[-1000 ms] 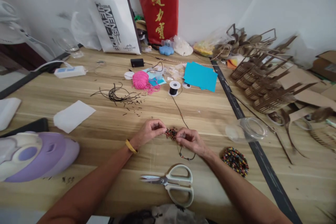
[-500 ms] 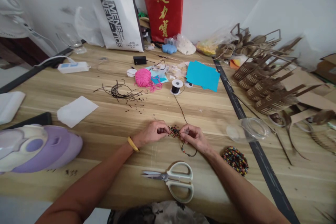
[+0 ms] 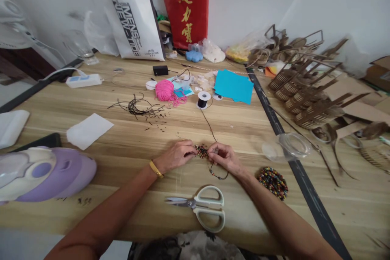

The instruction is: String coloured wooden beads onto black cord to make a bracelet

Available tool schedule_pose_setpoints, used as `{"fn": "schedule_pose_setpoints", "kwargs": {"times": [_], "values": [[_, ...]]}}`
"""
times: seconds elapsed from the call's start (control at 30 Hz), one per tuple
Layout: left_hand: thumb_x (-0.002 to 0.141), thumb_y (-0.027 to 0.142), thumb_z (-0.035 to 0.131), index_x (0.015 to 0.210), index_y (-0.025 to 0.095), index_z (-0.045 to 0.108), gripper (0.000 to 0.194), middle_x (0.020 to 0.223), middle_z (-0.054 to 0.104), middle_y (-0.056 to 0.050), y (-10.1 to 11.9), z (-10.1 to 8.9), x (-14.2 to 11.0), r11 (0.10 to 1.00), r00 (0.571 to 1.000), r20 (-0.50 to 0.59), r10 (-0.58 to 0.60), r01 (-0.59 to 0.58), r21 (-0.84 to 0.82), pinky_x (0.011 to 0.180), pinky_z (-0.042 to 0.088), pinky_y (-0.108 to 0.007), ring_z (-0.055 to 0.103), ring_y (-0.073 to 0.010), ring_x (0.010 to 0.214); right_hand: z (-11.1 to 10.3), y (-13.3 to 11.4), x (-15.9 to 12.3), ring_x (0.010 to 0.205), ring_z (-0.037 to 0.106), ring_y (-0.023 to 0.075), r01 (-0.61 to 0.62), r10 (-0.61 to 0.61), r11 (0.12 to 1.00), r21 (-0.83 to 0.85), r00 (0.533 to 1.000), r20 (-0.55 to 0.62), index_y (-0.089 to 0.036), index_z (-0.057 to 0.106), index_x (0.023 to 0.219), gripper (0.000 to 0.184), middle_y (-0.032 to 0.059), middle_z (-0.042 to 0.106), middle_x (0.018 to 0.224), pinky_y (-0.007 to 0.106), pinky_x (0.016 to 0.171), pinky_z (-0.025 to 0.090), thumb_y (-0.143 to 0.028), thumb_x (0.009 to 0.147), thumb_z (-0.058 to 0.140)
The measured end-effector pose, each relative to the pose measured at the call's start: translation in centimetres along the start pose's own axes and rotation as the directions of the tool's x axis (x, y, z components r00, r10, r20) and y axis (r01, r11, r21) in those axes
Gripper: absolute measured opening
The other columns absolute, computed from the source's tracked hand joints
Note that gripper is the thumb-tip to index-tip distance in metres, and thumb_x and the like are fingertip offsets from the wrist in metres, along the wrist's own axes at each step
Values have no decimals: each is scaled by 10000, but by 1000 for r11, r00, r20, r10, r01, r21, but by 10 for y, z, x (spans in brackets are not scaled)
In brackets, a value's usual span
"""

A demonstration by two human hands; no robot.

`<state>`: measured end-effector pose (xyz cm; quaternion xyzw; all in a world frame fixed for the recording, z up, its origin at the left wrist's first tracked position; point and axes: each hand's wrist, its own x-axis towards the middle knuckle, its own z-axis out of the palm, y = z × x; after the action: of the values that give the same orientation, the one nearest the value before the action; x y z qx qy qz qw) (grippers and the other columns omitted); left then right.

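Note:
My left hand [image 3: 179,155] pinches the left end of a small piece of multicoloured beadwork [image 3: 201,151], fingers closed. At its right end, my right hand [image 3: 224,157] also grips it between thumb and fingertips. A black cord [image 3: 208,122] runs from a white spool [image 3: 203,100] toward my right hand. Below that hand hangs a cord loop [image 3: 219,177] with a few beads on it. White-handled scissors [image 3: 195,205] lie on the table nearer to me, blades pointing left. Right of my right forearm sits a coil of strung beads [image 3: 272,183].
Cut black cords [image 3: 137,105] and scraps lie left of the spool. Pink yarn [image 3: 165,90] and blue sheets [image 3: 234,86] are farther back. A purple-and-white appliance [image 3: 51,174] stands at left, small woven baskets [image 3: 304,97] at right, a clear plastic lid [image 3: 288,147] near them.
The view has shifted slightly. Both hands stay at the beadwork, with only a small change in the left fingers, which sit a little lower over its end.

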<state>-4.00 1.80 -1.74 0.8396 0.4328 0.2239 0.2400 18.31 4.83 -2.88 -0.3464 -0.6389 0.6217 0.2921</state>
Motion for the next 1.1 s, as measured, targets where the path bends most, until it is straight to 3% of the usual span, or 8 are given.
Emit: {"fn": "schedule_pose_setpoints", "kwargs": {"times": [0.33, 0.5, 0.7, 0.83, 1.1], "values": [[851, 132, 535, 852, 158, 693, 159, 794, 616, -50, 3, 0, 1, 1000, 1000, -7, -5, 5, 25, 730, 432, -263, 569, -162, 767, 2, 0, 1, 486, 458, 76, 3, -3, 1000, 27, 1000, 7, -148, 585, 783, 320, -14, 550, 601, 190, 452, 389, -457, 773, 669], [806, 161, 600, 795, 156, 693, 94, 792, 658, -53, 5, 1, 3, 978, 991, -71, -116, 101, -183, 706, 454, -254, 589, -150, 738, 2, 0, 1, 490, 448, 79, 12, -13, 1000, 23, 1000, 24, -152, 581, 785, 313, -23, 534, 588, 195, 461, 381, -453, 777, 665], [745, 214, 670, 768, 109, 668, 107, 746, 686, -55, 9, 4, 4, 784, 930, -32, -366, 289, -549, 630, 475, -224, 606, -125, 656, 3, -3, 1, 521, 426, 81, 51, -52, 999, 14, 996, 66, -139, 572, 768, 336, -17, 516, 600, 199, 481, 332, -467, 789, 645], [726, 242, 694, 797, 100, 667, 161, 756, 703, -62, 9, 5, 5, 686, 925, 12, -381, 292, -666, 655, 487, -233, 625, -133, 687, 5, -5, 1, 523, 395, 81, 57, -57, 998, 2, 994, 89, -138, 569, 765, 350, -20, 484, 599, 205, 483, 300, -481, 792, 631], [638, 305, 771, 794, 96, 701, 271, 766, 719, -70, 6, 7, 5, 583, 905, 91, -416, 342, -737, 657, 485, -243, 623, -133, 668, 6, -3, 1, 507, 323, 73, 64, -62, 998, -15, 991, 122, -140, 556, 758, 346, -44, 414, 567, 203, 470, 247, -479, 804, 611]]}}
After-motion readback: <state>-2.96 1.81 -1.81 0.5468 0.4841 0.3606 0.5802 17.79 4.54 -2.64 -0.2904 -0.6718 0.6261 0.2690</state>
